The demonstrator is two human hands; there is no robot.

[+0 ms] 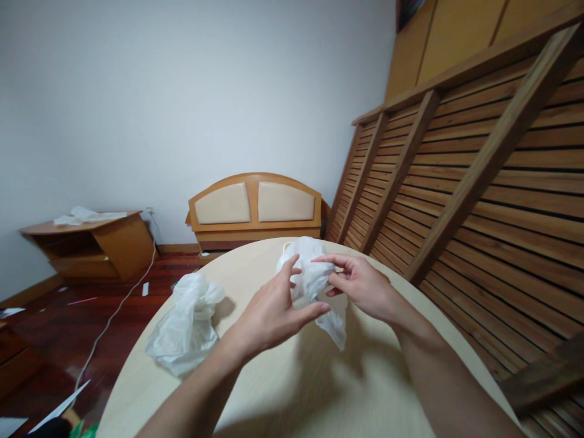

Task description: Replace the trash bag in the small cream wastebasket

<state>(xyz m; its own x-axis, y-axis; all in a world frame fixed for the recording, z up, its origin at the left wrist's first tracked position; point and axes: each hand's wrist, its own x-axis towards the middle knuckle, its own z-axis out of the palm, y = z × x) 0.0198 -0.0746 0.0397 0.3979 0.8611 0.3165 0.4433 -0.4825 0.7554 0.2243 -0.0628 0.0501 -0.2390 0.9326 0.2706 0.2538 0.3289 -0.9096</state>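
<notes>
A crumpled white plastic bag (310,252) is at the far part of the round table, its loose end (335,331) hanging toward me. My right hand (360,283) pinches the bag's gathered part from the right, thumb and fingers close together. On the near left side, my left hand (278,304) has its thumb and fingers spread apart around the bag; whether the fingertips touch it is hard to tell. A small pale loop, perhaps a handle, shows at the bag's left edge. What the bag contains is hidden.
Another knotted white plastic bag (187,328) sits on the left of the pale round table (255,395). Slatted wooden panels (456,201) lean along the right. Behind are a headboard (253,228) and a low cabinet (109,243). A white cable (116,310) crosses the floor.
</notes>
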